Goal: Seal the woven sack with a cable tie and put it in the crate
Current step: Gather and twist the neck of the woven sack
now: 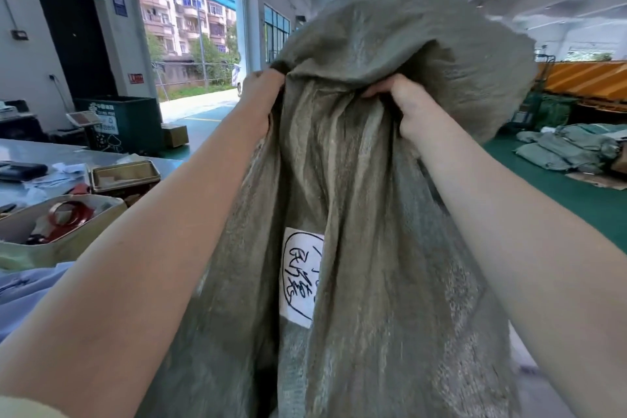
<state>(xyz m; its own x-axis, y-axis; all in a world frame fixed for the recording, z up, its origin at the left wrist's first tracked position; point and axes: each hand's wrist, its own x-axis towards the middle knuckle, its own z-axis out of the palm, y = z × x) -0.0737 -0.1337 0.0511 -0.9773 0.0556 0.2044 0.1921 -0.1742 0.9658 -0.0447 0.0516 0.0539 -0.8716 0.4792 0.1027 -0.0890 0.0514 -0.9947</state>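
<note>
Sack neck gathered, untied

We clamp both hands, left (263, 88) and right (400, 102), on the sack (356, 180); its long axis hangs below our fingers.

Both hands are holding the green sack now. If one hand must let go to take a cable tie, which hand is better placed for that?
Probably the left hand. The table with open boxes of supplies lies on that side. The right hand bunches the woven sack and could hold. No cable tie is clearly visible.
</note>
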